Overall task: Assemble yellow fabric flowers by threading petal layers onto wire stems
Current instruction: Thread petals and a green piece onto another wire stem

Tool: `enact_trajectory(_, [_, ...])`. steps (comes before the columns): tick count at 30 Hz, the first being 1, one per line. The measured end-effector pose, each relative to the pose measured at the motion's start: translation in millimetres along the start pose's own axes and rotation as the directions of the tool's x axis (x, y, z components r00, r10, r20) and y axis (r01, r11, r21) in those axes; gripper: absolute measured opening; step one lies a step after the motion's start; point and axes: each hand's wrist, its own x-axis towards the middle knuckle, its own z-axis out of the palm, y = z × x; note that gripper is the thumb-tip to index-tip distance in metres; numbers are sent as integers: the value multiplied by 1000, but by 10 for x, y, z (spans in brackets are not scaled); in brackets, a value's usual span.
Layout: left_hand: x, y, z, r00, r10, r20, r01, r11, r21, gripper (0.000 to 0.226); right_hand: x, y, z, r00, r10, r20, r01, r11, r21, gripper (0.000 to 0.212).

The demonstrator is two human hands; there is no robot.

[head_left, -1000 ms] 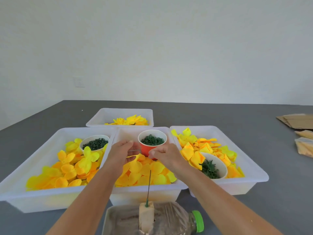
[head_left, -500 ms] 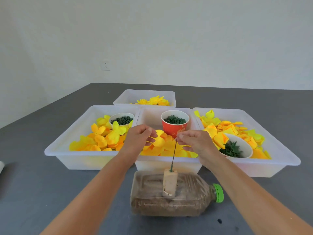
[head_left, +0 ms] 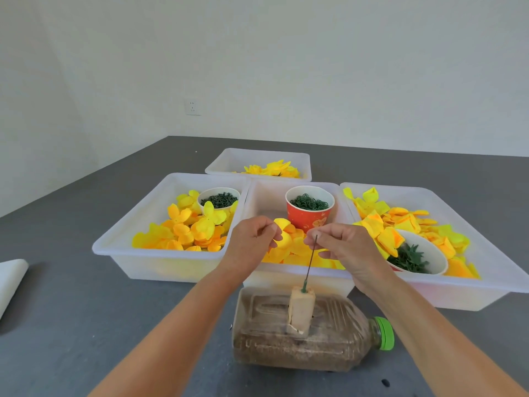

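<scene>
Grey table [head_left: 71, 325]: thin dark wire stem [head_left: 310, 262] upright between hands; right hand [head_left: 340, 245] pinches its tip, left hand [head_left: 252, 242] beside pinches yellow fabric petal [head_left: 283, 239]

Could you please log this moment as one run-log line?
left hand: pinching yellow petal | right hand: pinching wire stem top | stem: standing in block

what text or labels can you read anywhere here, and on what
No readable text anywhere.
Red paper cup: a gold printed design on its side, too blurred to read.
Bottle lying on its side: no label shows.
Wall socket: no marking legible.
</scene>
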Motion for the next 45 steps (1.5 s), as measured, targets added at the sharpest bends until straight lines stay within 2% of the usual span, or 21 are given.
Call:
enact_trajectory(3, [1, 69, -88, 998, 16, -58, -17, 1000, -12, 22, 13, -24, 21, 999, -1, 36, 1, 1000, 3, 16])
enact_trajectory(6, [94, 79, -323, 980, 47, -194, -26, 994, 110, 19, 94, -60, 41, 997, 3, 76, -3, 1000, 9, 16])
enact_trajectory(9, [258, -2, -678, 927, 35, -372, 55, 973, 226, 27, 242, -117, 97, 993, -10, 115, 8, 1000, 18, 13])
enact_trajectory(12, [418, -138, -1022, 894, -9, -449, 192, 911, 364, 25, 454, -179, 217, 988, -11, 153, 11, 1000, 1, 12])
enact_trajectory(15, [565, -297, -1232, 906, -66, -419, 300, 798, 523, 12, 677, -231, 397, 977, -13, 213, 19, 999, -26, 13])
enact_trajectory(18, [668, -411, -1331, 924, -194, -329, 373, 637, 674, 13, 865, -273, 601, 960, -38, 276, 46, 999, -22, 12])
enact_trajectory(22, [735, -506, -1302, 902, -387, -194, 351, 392, 850, 37, 1049, -299, 865, 918, -60, 391, 87, 995, -51, 10])
enact_trajectory(25, [811, -586, -1232, 872, -469, -139, 303, 296, 906, 48, 1124, -271, 1044, 895, -63, 442, 94, 994, -49, 10])
enact_trajectory(29, [860, -635, -1187, 870, -477, -125, 305, 322, 896, 55, 1176, -233, 1211, 881, -78, 467, 111, 993, -44, 12])
enact_trajectory(32, [859, -623, -1188, 898, -420, -131, 294, 352, 889, 46, 1210, -200, 1283, 891, -91, 446, 122, 992, -43, 13])
enact_trajectory(35, [859, -628, -1210, 926, -330, -184, 332, 479, 812, 21, 1235, -148, 1326, 908, -92, 410, 123, 991, -51, 13])
enact_trajectory(37, [841, -623, -1228, 923, -293, -249, 376, 554, 742, 23, 1255, -130, 1339, 914, -89, 396, 122, 991, -60, 13])
enact_trajectory(41, [794, -648, -1313, 867, -283, -411, 491, 627, 605, 20, 1332, -174, 1394, 906, -107, 409, 157, 984, -90, 12])
enact_trajectory(45, [776, -694, -1360, 782, -225, -581, 580, 601, 549, 24, 1369, -191, 1522, 902, -138, 409, 188, 978, -85, 12])
